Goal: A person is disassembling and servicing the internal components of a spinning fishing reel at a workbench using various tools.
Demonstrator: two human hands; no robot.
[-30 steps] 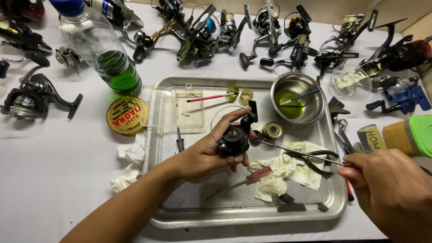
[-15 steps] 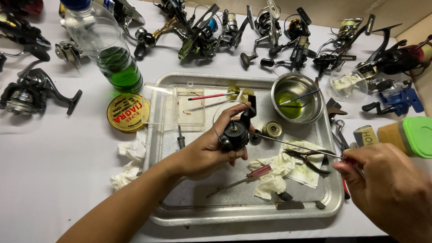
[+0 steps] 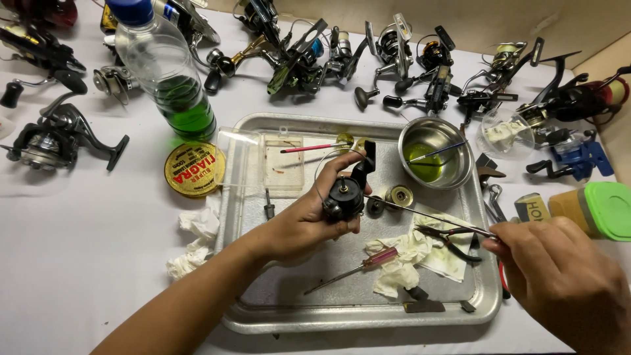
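Left hand (image 3: 299,227) gripped the black reel body (image 3: 345,197) over the metal tray (image 3: 250,197) while right hand (image 3: 559,269) pinched long tweezers (image 3: 427,215), whose tip needed steady, level guidance.

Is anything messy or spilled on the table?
Nothing is spilled. Crumpled, stained tissues lie in the metal tray, and more white tissues sit just outside its left edge. The green liquid stays inside the small steel bowl and the clear plastic bottle.

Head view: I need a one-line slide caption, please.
Left hand holds a black reel body over a metal tray; right hand points a thin tool at it.
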